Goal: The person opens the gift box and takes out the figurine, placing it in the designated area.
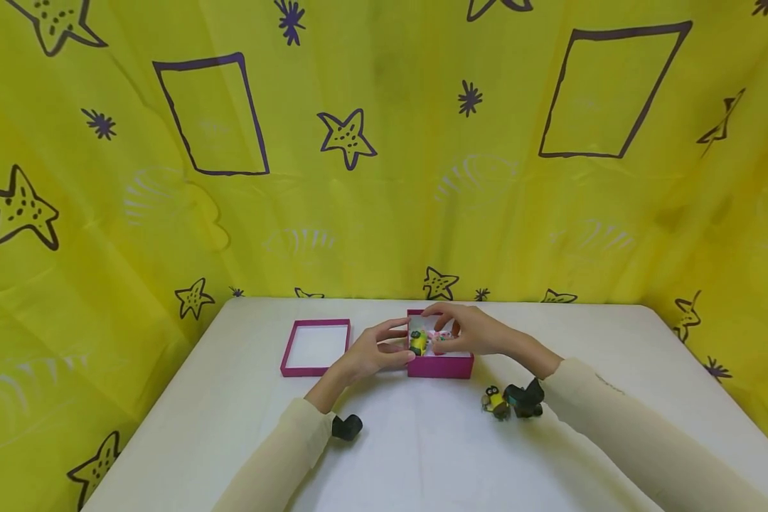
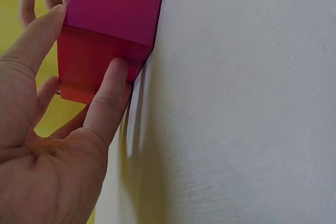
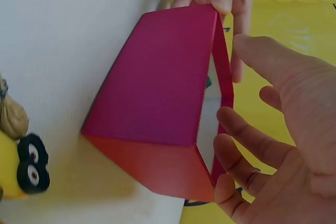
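A magenta box (image 1: 440, 367) without its lid stands on the table before both hands. Inside it lie a yellow figurine (image 1: 418, 343) and a pink-and-white one (image 1: 440, 337), partly covered by the right hand. My left hand (image 1: 374, 350) rests against the box's left side; in the left wrist view its fairly straight fingers touch the wall and the thumb tip is at the top rim. Over the box's right part is my right hand (image 1: 470, 330), fingers loosely bent at the rim. In the right wrist view nothing shows between its thumb and fingers (image 3: 236, 124).
Left of the box lies its magenta-edged lid (image 1: 316, 371), white inside facing up. A yellow figurine with big dark-rimmed eyes (image 1: 496, 403) is on the white table (image 1: 409, 448), nearer and to the right. A yellow patterned curtain (image 1: 397, 213) hangs behind the table.
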The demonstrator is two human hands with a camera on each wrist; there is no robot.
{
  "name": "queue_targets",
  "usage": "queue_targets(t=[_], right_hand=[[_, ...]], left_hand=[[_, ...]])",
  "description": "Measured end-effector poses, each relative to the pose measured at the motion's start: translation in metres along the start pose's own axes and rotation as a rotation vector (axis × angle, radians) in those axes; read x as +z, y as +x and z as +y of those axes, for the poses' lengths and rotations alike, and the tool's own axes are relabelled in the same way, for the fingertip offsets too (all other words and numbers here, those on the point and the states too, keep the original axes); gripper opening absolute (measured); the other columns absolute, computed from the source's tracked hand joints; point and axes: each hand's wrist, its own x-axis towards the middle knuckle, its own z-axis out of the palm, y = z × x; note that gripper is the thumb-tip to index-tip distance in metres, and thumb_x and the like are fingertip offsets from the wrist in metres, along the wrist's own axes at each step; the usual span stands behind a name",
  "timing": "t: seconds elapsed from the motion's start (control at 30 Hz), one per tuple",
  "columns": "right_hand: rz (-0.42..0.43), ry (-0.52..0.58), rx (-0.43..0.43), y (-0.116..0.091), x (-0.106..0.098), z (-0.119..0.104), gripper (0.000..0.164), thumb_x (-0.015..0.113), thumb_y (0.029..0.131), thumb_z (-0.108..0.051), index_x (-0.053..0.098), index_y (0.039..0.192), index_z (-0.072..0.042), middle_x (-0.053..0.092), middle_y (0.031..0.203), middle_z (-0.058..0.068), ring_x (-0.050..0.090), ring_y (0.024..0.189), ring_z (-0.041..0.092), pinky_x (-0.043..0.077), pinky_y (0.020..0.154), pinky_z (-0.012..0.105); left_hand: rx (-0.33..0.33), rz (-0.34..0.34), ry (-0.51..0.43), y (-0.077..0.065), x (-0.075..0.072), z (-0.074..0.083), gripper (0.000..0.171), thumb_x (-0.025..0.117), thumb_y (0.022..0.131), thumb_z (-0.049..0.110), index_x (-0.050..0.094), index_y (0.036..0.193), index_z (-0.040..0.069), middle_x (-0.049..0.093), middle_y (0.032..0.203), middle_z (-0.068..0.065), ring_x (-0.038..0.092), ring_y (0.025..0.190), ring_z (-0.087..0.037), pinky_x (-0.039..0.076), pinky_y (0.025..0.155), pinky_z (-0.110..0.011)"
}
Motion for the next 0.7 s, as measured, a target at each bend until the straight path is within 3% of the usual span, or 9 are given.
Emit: queue_targets(t=[0.27,0.5,0.7], right_hand=[[0.018,-0.020,-0.010,0.012,0.012,0.001,0.054,0.079,0.090,-0.018,0.057,0.138,-0.002,0.071,0.108,0.017,0.063,0.082,0.026,0.057,0.069,0.027],[0.032,-0.180,-0.022,0.018,0.021,0.002,0.052,0.081,0.089,-0.025,0.062,0.133,-0.004,0.075,0.098,0.009,0.067,0.082,0.018,0.054,0.073,0.033],[0.014,-0.280,0.026,0.024,0.026,0.002,0.049,0.082,0.088,-0.032,0.065,0.127,-0.007,0.075,0.091,-0.001,0.066,0.079,0.010,0.051,0.077,0.041]], left_hand=[[0.009,-0.001,-0.014,0.000,0.000,-0.001,0.071,0.079,0.093,0.017,0.046,0.156,0.020,0.052,0.151,-0.011,0.056,0.134,-0.033,0.054,0.102,-0.040],[-0.002,0.004,-0.004,-0.001,0.001,0.000,0.070,0.078,0.093,0.017,0.047,0.155,0.025,0.051,0.151,-0.011,0.057,0.133,-0.032,0.053,0.103,-0.040],[-0.005,0.006,0.002,0.000,0.001,-0.001,0.070,0.078,0.094,0.019,0.046,0.155,0.026,0.051,0.152,-0.013,0.057,0.132,-0.033,0.054,0.101,-0.039]])
